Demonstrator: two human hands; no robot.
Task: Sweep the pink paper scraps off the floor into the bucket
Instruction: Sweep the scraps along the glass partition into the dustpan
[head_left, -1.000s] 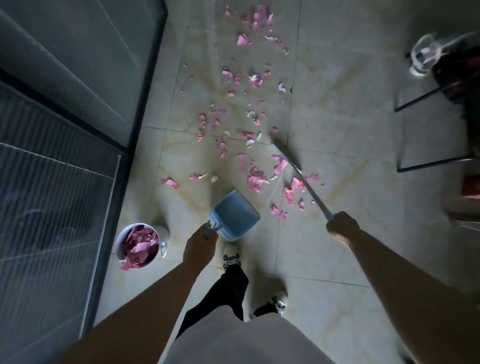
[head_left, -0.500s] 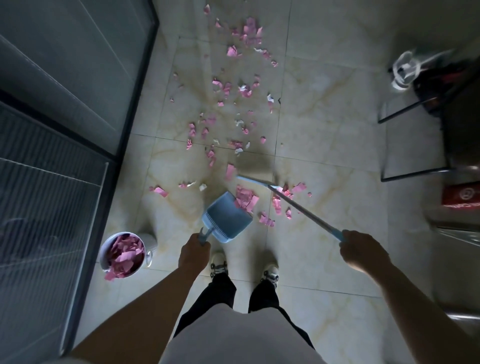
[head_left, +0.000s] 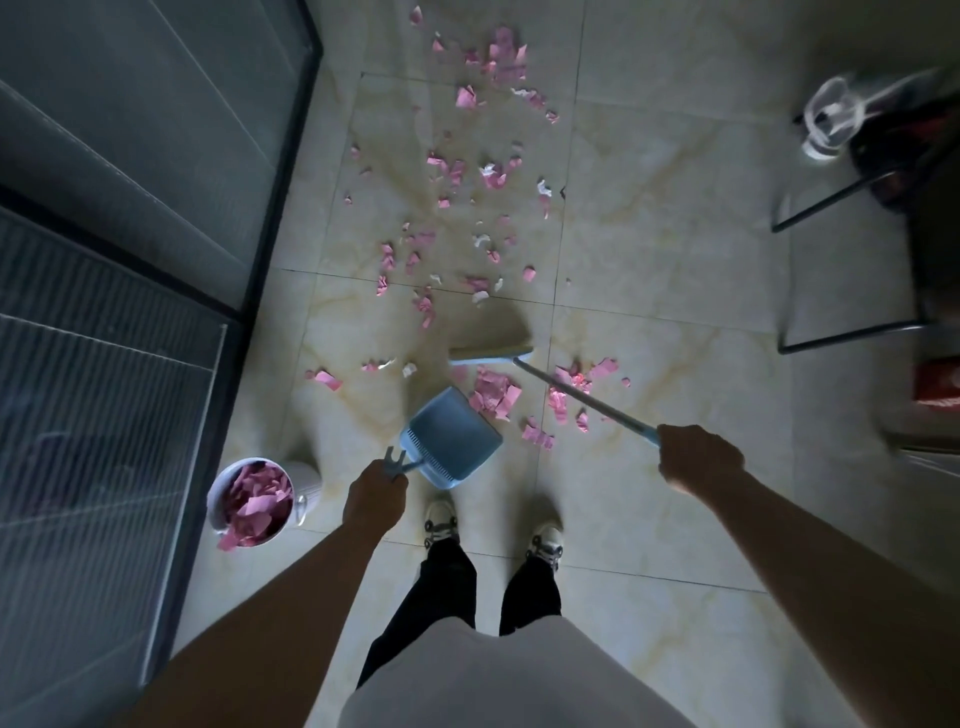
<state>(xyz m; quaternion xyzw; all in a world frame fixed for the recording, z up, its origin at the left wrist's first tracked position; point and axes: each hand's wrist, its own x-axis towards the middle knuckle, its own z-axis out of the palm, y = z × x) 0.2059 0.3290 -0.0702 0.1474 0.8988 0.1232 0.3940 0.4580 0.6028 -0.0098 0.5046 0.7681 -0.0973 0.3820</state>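
1. Sweeping underway: compared with a second ago the broom (head_left: 524, 358) head has swung from the right of the scraps to the far side of the dustpan (head_left: 451, 438); it now lies crosswise just beyond the pan mouth, bristles pointing away from the person.
2. Floor (head_left: 675, 270) state: pink paper scraps (head_left: 467, 171) are strewn across the tiles ahead, most of them beyond the broom head. A near cluster (head_left: 493, 392) sits just at the pan's lip, between lip and broom head; it looks tighter than a second ago. My read: one pull toward the pan loads this batch.
3. Bucket (head_left: 254, 501): white, on the floor to the person's left beside the dark glass partition (head_left: 156, 156), already holding a heap of pink scraps, one piece hanging over its near rim. Judging from that, at least one load is in, and most of the job remains.
4. Dustpan: blue, tilted, mouth facing the cluster; I cannot tell whether the lip touches the tile. It has barely shifted since the earlier frames.
5. Right hand (head_left: 698, 460): arm extended forward, fingers wrapped in a fist round the top end of the broom handle, which slopes down and left to the head.
6. Left hand (head_left: 375, 499): arm extended, fingers closed round the dustpan handle, whose forked end sticks out above the fist.
7. Stray scraps (head_left: 328, 379) left of the pan need a separate pass.
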